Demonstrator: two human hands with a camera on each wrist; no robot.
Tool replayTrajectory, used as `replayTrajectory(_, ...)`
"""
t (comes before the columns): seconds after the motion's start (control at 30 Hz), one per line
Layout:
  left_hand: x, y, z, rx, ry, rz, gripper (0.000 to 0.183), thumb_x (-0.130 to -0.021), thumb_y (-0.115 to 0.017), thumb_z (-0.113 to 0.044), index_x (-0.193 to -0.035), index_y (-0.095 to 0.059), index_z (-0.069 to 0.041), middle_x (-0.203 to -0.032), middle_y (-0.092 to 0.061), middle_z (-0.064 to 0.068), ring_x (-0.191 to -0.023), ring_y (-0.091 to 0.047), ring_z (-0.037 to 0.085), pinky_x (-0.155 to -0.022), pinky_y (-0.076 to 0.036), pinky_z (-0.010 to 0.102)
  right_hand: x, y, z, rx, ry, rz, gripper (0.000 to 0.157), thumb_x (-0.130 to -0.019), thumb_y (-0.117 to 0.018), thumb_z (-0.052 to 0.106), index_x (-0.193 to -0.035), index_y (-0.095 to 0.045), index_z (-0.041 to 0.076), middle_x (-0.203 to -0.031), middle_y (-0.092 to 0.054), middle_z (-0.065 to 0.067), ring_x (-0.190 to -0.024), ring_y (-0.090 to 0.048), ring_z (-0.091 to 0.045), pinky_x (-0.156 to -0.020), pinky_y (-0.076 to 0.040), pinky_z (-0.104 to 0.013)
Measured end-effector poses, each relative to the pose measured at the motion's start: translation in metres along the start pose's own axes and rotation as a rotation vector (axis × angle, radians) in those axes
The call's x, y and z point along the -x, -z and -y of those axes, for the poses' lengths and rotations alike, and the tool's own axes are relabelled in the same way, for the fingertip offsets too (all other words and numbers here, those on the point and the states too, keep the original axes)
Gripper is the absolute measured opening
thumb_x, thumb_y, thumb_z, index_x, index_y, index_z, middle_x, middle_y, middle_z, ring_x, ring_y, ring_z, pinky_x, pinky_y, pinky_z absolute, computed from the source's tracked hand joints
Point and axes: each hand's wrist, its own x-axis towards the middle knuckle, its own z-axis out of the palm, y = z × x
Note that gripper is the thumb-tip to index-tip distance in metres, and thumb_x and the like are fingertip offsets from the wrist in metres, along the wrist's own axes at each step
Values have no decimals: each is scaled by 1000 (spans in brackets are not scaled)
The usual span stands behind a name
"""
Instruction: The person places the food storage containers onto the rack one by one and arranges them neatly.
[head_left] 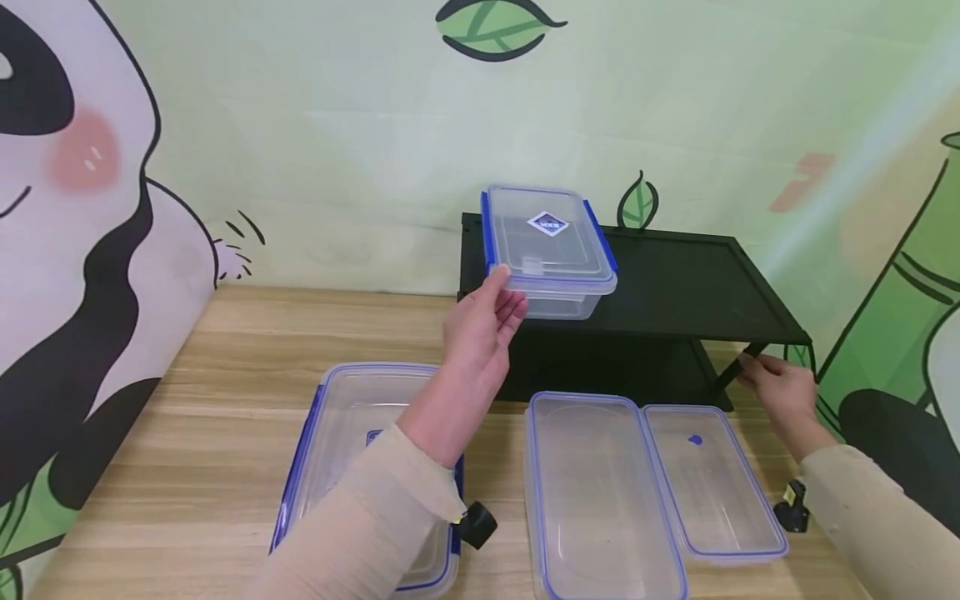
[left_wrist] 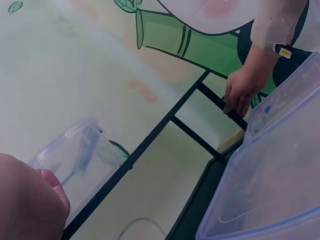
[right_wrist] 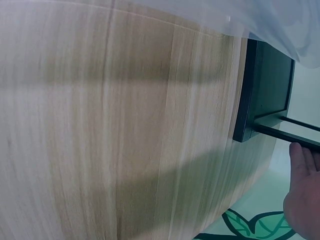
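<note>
A clear lidded food container (head_left: 551, 250) with blue side clips is at the left part of the black two-tier shelf (head_left: 690, 275), over its top board. My left hand (head_left: 480, 333) holds its front left corner, thumb at the lid's edge and fingers against the side below. The left wrist view shows the same container (left_wrist: 87, 155) beyond my hand (left_wrist: 32, 200). At the shelf's right front leg (head_left: 738, 367), my right hand (head_left: 783, 392) grips the thin black bar with its fingers. In the right wrist view, the fingers (right_wrist: 300, 160) lie along that leg.
On the wooden table (head_left: 225, 400), a large clear container (head_left: 352, 392) with blue clips lies under my left forearm. Two more clear containers, a larger one (head_left: 600, 492) and a smaller one (head_left: 720, 483), stand side by side before the shelf. A printed wall (head_left: 337, 167) rises behind.
</note>
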Motion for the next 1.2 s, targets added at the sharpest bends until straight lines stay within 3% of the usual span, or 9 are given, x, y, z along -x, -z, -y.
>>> replayTrajectory(0.13, 0, 0, 1, -6, -2, 15, 23, -101, -78, -20, -112, -71, -1, -92, -68, 7, -87, -70, 18, -96, -61, 30, 0, 0, -1, 20, 2, 2, 69, -108, -59, 43, -152, -49, -10, -79, -68, 30, -72, -65, 16, -67, -50, -5)
replayTrajectory(0.23, 1, 3, 0, -21, -4, 30, 24, -101, -78, -21, -113, -71, -2, -94, -69, 8, -88, -71, 18, -96, -61, 30, 0, 0, -1, 24, 12, 2, 69, -109, -59, 42, -151, -49, -12, -91, -78, 13, -72, -65, 16, -67, -50, -5)
replayTrajectory(0.37, 3, 9, -3, -66, -3, 62, 29, -101, -78, -24, -118, -70, -3, -98, -70, 8, -94, -73, 19, -96, -61, 29, -1, 0, -1, 28, 23, 5, 67, -109, -58, 40, -150, -49, -13, -112, -74, -11, -73, -66, 15, -68, -51, -5)
replayTrajectory(0.5, 8, 17, -9, -149, -10, 88, 30, -100, -79, -27, -115, -69, -3, -98, -70, 7, -98, -74, 21, -95, -62, 29, 0, -1, -1, 17, 27, 10, 66, -109, -58, 38, -150, -48, -13, -118, -71, -15, -73, -66, 15, -70, -53, -6)
replayTrajectory(0.77, 17, 34, -34, -428, -67, 163, 41, -101, -77, -34, -122, -66, 0, -105, -72, 9, -111, -74, 26, -96, -61, 27, -1, -1, 0, 24, 28, 10, 66, -109, -59, 39, -149, -50, -13, -109, -76, -6, -73, -67, 15, -69, -54, -8)
replayTrajectory(1.0, 23, 50, -67, -531, -56, 224, 39, -104, -73, -30, -126, -61, -1, -110, -70, 10, -112, -72, 27, -99, -60, 30, 0, -1, 3, 12, 18, 16, 68, -109, -58, 39, -151, -47, -13, -113, -73, -12, -74, -67, 15, -71, -54, -7)
replayTrajectory(1.2, 20, 69, -91, -631, -21, 279, 50, -107, -69, -27, -141, -53, 6, -122, -67, 14, -115, -70, 25, -104, -57, 30, 2, 0, 3, 15, 2, 26, 69, -110, -57, 40, -153, -45, -12, -108, -75, -7, -73, -66, 16, -69, -50, -4)
